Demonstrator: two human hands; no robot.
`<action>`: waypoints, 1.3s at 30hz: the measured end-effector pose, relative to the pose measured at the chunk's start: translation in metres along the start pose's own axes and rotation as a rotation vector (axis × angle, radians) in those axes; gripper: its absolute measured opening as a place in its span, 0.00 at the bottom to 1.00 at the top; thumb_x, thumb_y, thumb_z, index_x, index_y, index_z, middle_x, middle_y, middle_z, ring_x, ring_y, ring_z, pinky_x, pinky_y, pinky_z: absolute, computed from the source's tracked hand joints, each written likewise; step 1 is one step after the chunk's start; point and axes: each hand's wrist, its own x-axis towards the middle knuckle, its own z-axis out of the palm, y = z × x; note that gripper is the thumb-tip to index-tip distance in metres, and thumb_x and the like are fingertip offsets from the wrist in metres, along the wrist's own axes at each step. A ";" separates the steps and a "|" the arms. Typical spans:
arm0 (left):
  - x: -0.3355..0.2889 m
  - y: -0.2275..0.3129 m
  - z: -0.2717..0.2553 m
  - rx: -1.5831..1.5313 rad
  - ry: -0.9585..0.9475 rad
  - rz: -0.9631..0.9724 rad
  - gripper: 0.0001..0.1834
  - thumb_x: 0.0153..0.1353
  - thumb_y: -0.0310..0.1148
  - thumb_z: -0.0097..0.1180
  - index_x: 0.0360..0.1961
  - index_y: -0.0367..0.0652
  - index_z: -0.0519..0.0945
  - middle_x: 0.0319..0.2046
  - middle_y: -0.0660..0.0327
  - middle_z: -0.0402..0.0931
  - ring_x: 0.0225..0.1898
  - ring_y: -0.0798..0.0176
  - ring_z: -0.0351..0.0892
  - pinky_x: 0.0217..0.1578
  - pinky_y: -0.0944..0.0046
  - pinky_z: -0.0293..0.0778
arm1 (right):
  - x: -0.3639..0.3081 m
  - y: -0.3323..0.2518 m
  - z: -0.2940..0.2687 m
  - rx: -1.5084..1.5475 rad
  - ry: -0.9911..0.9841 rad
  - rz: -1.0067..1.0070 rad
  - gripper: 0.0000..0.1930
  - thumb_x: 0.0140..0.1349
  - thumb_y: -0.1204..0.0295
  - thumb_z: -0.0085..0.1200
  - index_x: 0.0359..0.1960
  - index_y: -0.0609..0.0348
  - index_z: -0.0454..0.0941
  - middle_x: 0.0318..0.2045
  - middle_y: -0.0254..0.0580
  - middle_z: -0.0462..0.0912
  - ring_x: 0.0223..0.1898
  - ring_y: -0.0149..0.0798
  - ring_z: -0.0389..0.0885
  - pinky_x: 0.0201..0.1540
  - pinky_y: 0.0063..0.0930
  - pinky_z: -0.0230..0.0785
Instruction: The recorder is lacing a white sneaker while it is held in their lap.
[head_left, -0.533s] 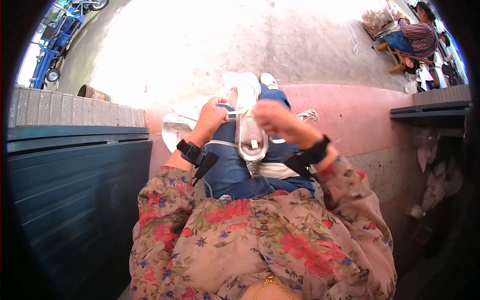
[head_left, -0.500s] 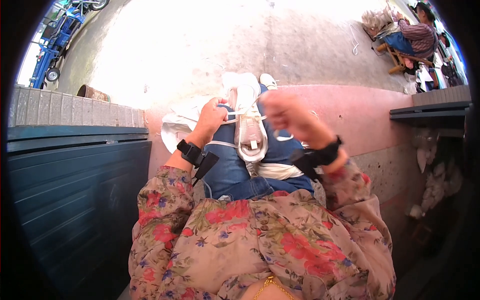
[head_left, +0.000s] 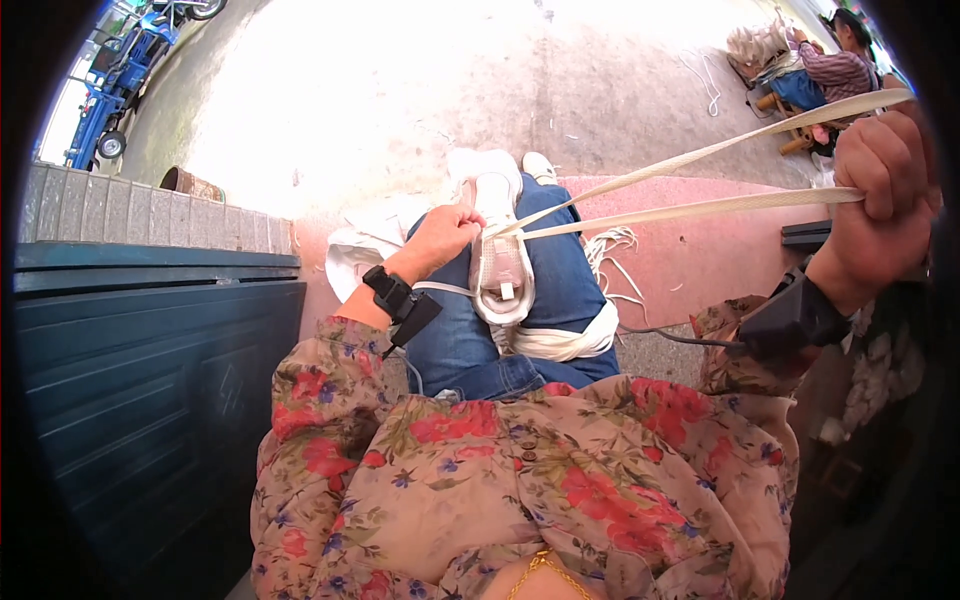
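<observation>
A white and pale pink lace-up shoe (head_left: 503, 268) lies lengthwise between my thighs, its opening toward me and its toe pointing away. My left hand (head_left: 440, 240) is closed at the shoe's left edge, thumb and fingertips pinching it beside the lacing. Far out to the right, my right hand (head_left: 882, 190) is a fist around a flat cream shoelace (head_left: 690, 207). Two taut strands of it run from the shoe's lacing to the fist. White cloth or shoe pieces (head_left: 350, 262) rest by my left knee.
Loose white laces (head_left: 612, 262) hang beside my right leg, and a white bundle (head_left: 568, 338) lies across that thigh. A blue cabinet (head_left: 160, 380) stands at the left. Another person (head_left: 835, 75) sits at the far right. Blue vehicles (head_left: 115, 85) stand far left.
My right hand has swung from beside the shoe far out to the right, drawing the lace out into two tight strands. My left hand has shifted slightly right, against the shoe.
</observation>
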 end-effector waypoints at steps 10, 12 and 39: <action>0.015 0.018 -0.008 0.354 -0.406 0.019 0.10 0.56 0.31 0.50 0.35 0.38 0.79 0.28 0.62 0.77 0.30 0.69 0.72 0.34 0.71 0.67 | -0.021 -0.013 -0.041 -0.304 0.088 -0.064 0.08 0.60 0.75 0.39 0.22 0.56 0.59 0.11 0.24 0.53 0.10 0.20 0.48 0.12 0.15 0.40; 0.016 0.028 -0.013 0.544 -0.428 0.065 0.10 0.56 0.31 0.49 0.34 0.38 0.79 0.29 0.61 0.77 0.31 0.68 0.72 0.36 0.70 0.67 | -0.025 -0.018 -0.062 -0.372 0.250 -0.036 0.08 0.63 0.72 0.37 0.26 0.59 0.62 0.13 0.24 0.52 0.13 0.21 0.47 0.15 0.15 0.41; -0.023 0.006 0.028 0.370 0.088 0.231 0.13 0.51 0.34 0.52 0.33 0.36 0.78 0.18 0.52 0.75 0.22 0.63 0.76 0.24 0.65 0.71 | -0.146 0.230 -0.157 -1.680 0.069 0.631 0.09 0.57 0.66 0.46 0.26 0.59 0.71 0.21 0.53 0.75 0.27 0.55 0.75 0.29 0.44 0.66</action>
